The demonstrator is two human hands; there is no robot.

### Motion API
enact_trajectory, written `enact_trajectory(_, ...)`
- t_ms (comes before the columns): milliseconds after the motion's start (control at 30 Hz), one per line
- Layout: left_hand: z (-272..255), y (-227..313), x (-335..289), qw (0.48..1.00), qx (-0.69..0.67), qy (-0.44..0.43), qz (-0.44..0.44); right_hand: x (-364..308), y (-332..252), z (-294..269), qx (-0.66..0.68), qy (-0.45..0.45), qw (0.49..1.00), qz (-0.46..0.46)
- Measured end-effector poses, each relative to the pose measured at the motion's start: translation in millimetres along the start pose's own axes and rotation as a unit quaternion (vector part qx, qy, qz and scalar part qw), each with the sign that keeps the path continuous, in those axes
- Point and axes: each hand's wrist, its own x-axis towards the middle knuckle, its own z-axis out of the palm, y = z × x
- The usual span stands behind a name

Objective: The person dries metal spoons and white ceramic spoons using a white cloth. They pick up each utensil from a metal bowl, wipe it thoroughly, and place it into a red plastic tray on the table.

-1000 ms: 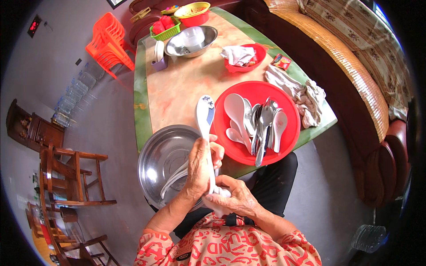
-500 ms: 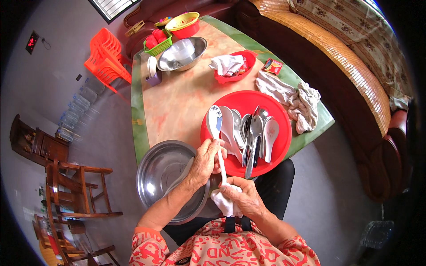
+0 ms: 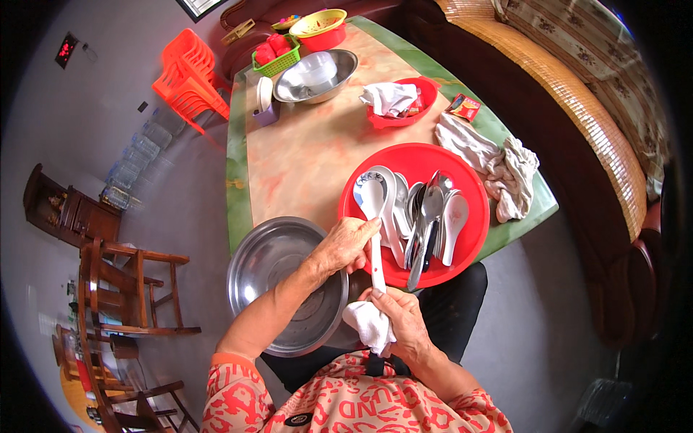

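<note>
A long-handled white ceramic spoon [image 3: 371, 195] with a blue pattern in its bowl is held out in front of me, bowl pointing away. My left hand [image 3: 345, 245] grips it around the neck and upper handle. Lower down, my right hand [image 3: 406, 319] pinches a bunched white cloth [image 3: 369, 327] against the handle's end, which the cloth and fingers partly hide. Just beyond lies a round red tray [image 3: 473, 234] holding several metal spoons [image 3: 432, 206] and white ceramic spoons [image 3: 454, 220]. The held spoon's bowl overlaps the tray's left side in view.
A wide steel basin [image 3: 256, 270] sits left, under my left forearm. Crumpled cloths [image 3: 512, 177] lie at the table's right edge. Farther back are a red basket [image 3: 390, 121] with a cloth, a second steel bowl [image 3: 336, 88] and a green basket [image 3: 278, 66]. A sofa [image 3: 548, 137] runs along the right.
The spoon has turned so that its hollow side shows more. Both hands still hold spoon and cloth, and the whole view has shifted slightly, with the table further right.
</note>
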Motion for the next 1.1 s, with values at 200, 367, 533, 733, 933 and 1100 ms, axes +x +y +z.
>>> enact_trajectory(200, -30, -8, -32, 0.983, 0.035, 0.13, 0.122, 5, 15, -2, -0.013, 0.043, 0.999, -0.009)
enact_trajectory(367, -76, -48, -70, 0.945, 0.061, 0.264, 0.18, 2, 17, -8, -0.008, 0.071, 0.996, 0.05)
enact_trajectory(533, -95, -117, -97, 0.967, 0.123, 0.212, 0.062, 2, 28, -15, -0.018, 0.08, 0.995, 0.06)
enact_trajectory(733, -93, -143, -94, 0.96, 0.217, 0.159, 0.077, -13, 37, -18, -0.1, -0.005, 0.994, 0.042)
enact_trajectory(933, -97, -150, -87, 0.988, 0.113, 0.104, 0.027, -21, 36, -6, -0.143, -0.053, 0.988, 0.018)
enact_trajectory(1100, -97, -162, -88, 0.981, 0.094, 0.16, 0.058, -22, 40, 1, -0.146, -0.064, 0.987, 0.034)
